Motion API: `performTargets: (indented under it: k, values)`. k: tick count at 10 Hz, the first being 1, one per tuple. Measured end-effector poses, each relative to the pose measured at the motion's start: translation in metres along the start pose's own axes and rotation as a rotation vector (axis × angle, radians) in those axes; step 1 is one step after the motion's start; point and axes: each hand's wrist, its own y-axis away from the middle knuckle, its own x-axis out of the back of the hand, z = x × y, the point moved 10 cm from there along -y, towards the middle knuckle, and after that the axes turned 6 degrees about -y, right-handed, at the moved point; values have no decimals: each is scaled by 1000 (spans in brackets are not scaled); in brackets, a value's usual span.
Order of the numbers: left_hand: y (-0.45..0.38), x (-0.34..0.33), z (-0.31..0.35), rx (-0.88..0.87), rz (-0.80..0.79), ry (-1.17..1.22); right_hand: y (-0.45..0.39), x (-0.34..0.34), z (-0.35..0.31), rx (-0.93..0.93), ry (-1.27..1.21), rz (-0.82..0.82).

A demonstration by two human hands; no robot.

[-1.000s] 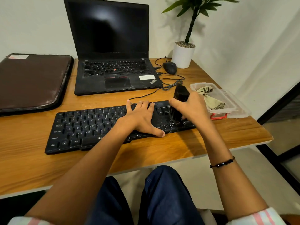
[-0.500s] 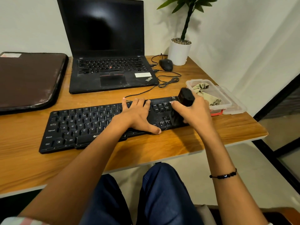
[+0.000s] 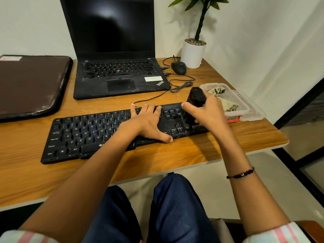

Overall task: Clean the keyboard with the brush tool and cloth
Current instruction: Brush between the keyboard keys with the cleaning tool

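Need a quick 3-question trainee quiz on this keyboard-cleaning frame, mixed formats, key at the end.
1. True or false: the left hand lies flat on the keyboard.
2. The right hand grips: A) the mouse B) the brush tool C) the cloth
3. Fill in: the cloth lies in the clear plastic ____ at the desk's right edge.

Key: 1 true; 2 B; 3 container
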Motion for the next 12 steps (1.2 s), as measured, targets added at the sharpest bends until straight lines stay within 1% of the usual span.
performTargets:
  k: [1, 2, 3, 4, 5, 6, 7, 8, 9, 10, 11, 12]
  values:
    - [1, 0, -1, 6, 1, -2, 5, -5, -3, 17, -47, 28]
    - [2, 0, 0, 3, -7, -4, 10, -13, 2, -112, 123, -174]
    - [1, 1, 0, 0, -4, -2, 5, -11, -6, -70, 128, -122]
    - [1, 1, 0, 1, 2, 6, 7, -10, -16, 64, 40, 42]
    - [2, 1, 0, 3, -2, 10, 10, -7, -6, -41, 49, -9]
    - [2, 1, 0, 2, -6, 12, 11, -7, 3, -95, -16, -40]
    - [1, 1, 0, 3, -5, 3, 14, -6, -5, 34, -156, 92]
    - [2, 1, 0, 3, -5, -5, 11, -12, -1, -21, -124, 34]
    - [2, 1, 1, 2, -9, -3, 7, -21, 3, -134, 23, -173]
    - [0, 1, 1, -1, -4, 0, 2, -13, -8, -5, -23, -40]
    - [0, 0, 0, 2, -3, -2, 8, -12, -16, 92, 16, 40]
    - [1, 1, 0, 1, -4, 2, 8, -26, -21, 91, 37, -115]
